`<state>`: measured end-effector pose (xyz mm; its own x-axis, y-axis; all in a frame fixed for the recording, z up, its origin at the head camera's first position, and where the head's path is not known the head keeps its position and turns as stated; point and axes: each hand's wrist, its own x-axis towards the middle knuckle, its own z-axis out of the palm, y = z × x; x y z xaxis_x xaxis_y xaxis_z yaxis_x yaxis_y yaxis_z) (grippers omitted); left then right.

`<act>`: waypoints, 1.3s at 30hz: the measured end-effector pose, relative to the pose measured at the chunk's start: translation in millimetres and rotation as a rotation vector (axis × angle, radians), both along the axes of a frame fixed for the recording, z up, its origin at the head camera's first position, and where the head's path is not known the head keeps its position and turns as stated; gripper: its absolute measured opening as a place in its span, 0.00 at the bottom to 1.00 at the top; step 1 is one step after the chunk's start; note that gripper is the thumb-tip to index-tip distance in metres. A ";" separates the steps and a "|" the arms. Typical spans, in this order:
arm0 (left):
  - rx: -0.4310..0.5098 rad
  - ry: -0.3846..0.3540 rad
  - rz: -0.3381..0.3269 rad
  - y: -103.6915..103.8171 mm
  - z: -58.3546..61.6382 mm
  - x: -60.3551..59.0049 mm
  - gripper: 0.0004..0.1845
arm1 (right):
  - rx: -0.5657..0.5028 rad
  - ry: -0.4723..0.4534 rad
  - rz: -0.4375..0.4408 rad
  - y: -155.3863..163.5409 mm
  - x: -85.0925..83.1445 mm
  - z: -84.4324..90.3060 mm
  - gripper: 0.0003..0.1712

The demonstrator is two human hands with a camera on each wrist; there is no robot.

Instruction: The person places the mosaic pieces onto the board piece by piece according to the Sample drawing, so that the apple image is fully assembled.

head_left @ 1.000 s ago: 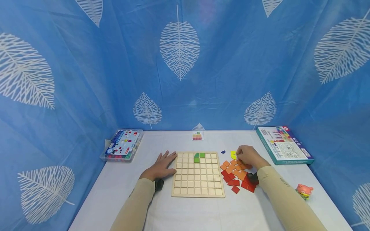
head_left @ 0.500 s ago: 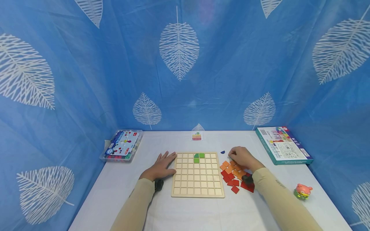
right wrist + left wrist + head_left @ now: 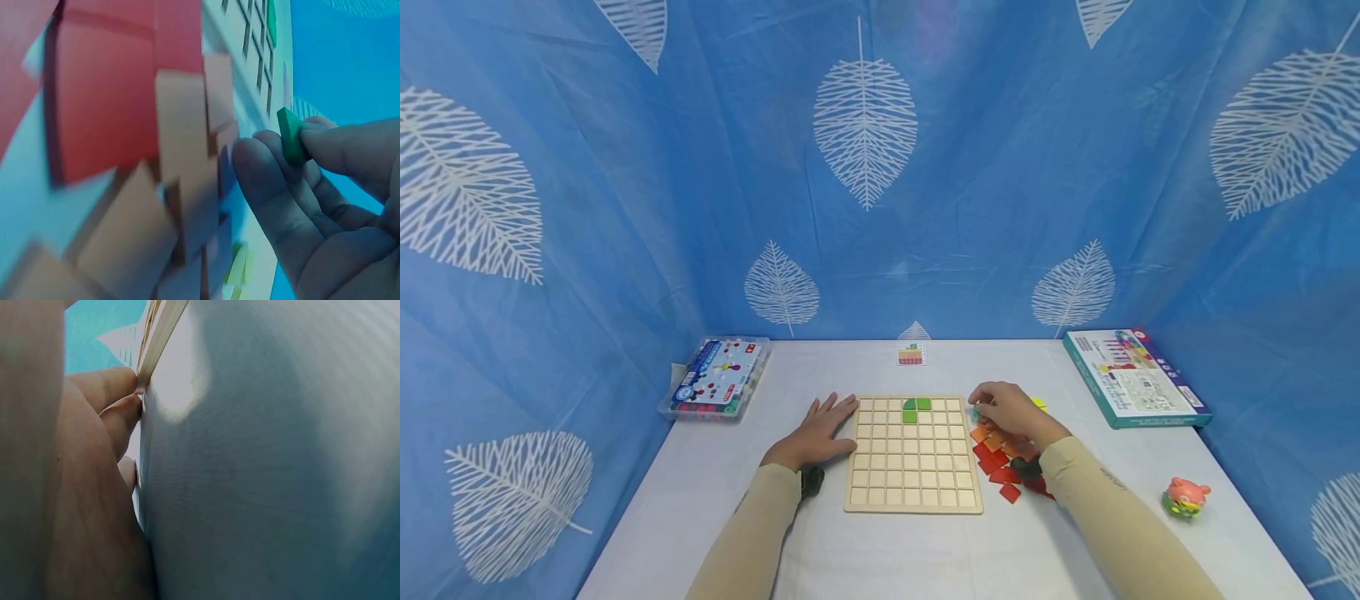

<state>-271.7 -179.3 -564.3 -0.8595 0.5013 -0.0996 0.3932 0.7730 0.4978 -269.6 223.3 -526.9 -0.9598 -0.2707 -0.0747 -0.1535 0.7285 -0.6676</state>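
A small green tile (image 3: 291, 135) is pinched between the thumb and fingers of my right hand (image 3: 1011, 408), which is over the table just right of the wooden grid board (image 3: 904, 507). Three green tiles (image 3: 911, 417) sit in cells near the board's top edge, one of them with a rounded corner. My left hand (image 3: 814, 435) lies with fingers spread at the board's left edge, thumb and fingertips right at the rim. Below my right hand is a loose pile of orange tiles (image 3: 981, 434) and red tiles (image 3: 1010, 493), partly hidden by hand and wrist.
A yellow piece (image 3: 1039, 404) shows behind my right hand. A small picture card (image 3: 912, 353) is at the back, a clear plastic case (image 3: 718, 377) back left, a flat teal-edged box (image 3: 1135, 379) back right. A pink toy figure (image 3: 1187, 497) stands at the right.
My right hand has moved left from the yellow pieces toward the board, with a green tile now showing in its fingers. It now covers the dark blue piece. My left hand has stayed still.
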 end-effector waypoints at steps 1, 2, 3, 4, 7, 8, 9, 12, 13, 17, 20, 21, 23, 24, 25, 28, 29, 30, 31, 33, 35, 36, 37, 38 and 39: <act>0.003 0.000 0.003 -0.2 -0.1 0.1 0.44 | -0.021 -0.006 -0.002 -2.7 -0.3 -0.1 0.07; 0.003 0.000 0.005 -0.3 -0.3 0.0 0.44 | -0.041 -0.006 -0.001 -5.5 -0.3 -0.4 0.06; -0.003 0.001 0.007 -0.4 -0.3 -0.1 0.44 | -0.068 -0.008 -0.004 -8.8 -0.3 -0.6 0.05; -0.008 0.001 0.008 -0.4 -0.4 -0.3 0.44 | -0.098 -0.009 -0.008 -12.5 -0.4 -1.2 0.04; -0.011 0.006 0.008 -0.6 -1.0 -0.6 0.44 | -0.180 -0.006 0.006 -23.4 -0.7 -3.5 0.03; -0.014 0.007 0.007 -0.7 -1.2 -0.7 0.44 | -0.208 -0.009 0.007 -27.4 -0.6 -4.0 0.04; -0.014 0.008 0.006 -0.8 -1.5 -0.8 0.44 | -0.236 -0.018 0.005 -31.7 -0.7 -4.7 0.04; -0.006 0.011 0.001 -1.4 -2.5 -0.9 0.44 | -0.298 -0.041 0.000 -44.1 -0.5 -6.4 0.03; -0.004 0.011 -0.002 -1.4 -2.9 -1.1 0.44 | -0.319 -0.053 -0.006 -48.1 -0.5 -6.9 0.03; 0.008 0.013 -0.017 -1.4 -4.7 -2.0 0.44 | -0.345 -0.076 -0.033 -61.5 -1.0 -10.7 0.04; 0.009 0.015 -0.020 -1.4 -5.7 -2.4 0.44 | -0.343 -0.078 -0.053 -69.1 -1.3 -13.4 0.04; 0.008 0.014 -0.020 -1.4 -5.8 -2.5 0.44 | -0.336 -0.075 -0.060 -71.2 -1.6 -14.1 0.04; 0.008 0.014 -0.020 -1.4 -5.8 -2.3 0.44 | -0.331 -0.075 -0.074 -75.0 -2.2 -15.0 0.03; 0.009 0.014 -0.020 -1.4 -5.7 -2.3 0.44 | -0.333 -0.076 -0.081 -76.8 -2.8 -15.3 0.02; 0.008 0.014 -0.019 -1.3 -5.3 -2.1 0.44 | -0.333 -0.082 -0.090 -78.3 -3.5 -15.5 0.03; 0.000 0.015 -0.016 -0.9 -3.9 -1.7 0.44 | -0.320 -0.082 -0.109 -81.1 -5.5 -15.8 0.03; -0.002 0.015 -0.014 -0.8 -3.5 -1.6 0.44 | -0.323 -0.080 -0.112 -81.7 -5.7 -15.9 0.04; -0.005 0.016 -0.014 -0.8 -3.5 -1.5 0.44 | -0.321 -0.081 -0.121 -82.4 -6.0 -15.9 0.03; -0.002 0.017 -0.013 -1.0 -3.2 -1.2 0.44 | -0.321 -0.084 -0.129 -83.2 -6.0 -16.0 0.03; -0.003 0.016 -0.013 -1.2 -3.0 -1.1 0.44 | -0.324 -0.089 -0.147 -85.1 -5.2 -15.9 0.03; 0.002 0.014 -0.013 -1.6 -2.9 -0.9 0.44 | -0.329 -0.095 -0.167 -87.2 -4.6 -15.6 0.03; 0.004 0.014 -0.014 -1.8 -2.8 -0.9 0.44 | -0.328 -0.100 -0.177 -88.2 -4.5 -15.4 0.03; 0.004 0.013 -0.013 -2.0 -2.6 -0.8 0.44 | -0.330 -0.100 -0.180 -89.2 -4.1 -15.0 0.03; 0.001 0.015 -0.013 -2.0 -2.5 -0.9 0.44 | -0.332 -0.099 -0.179 -90.0 -3.9 -14.4 0.03; 0.003 0.015 -0.012 -2.1 -2.5 -0.9 0.44 | -0.331 -0.100 -0.179 -90.5 -3.7 -13.6 0.03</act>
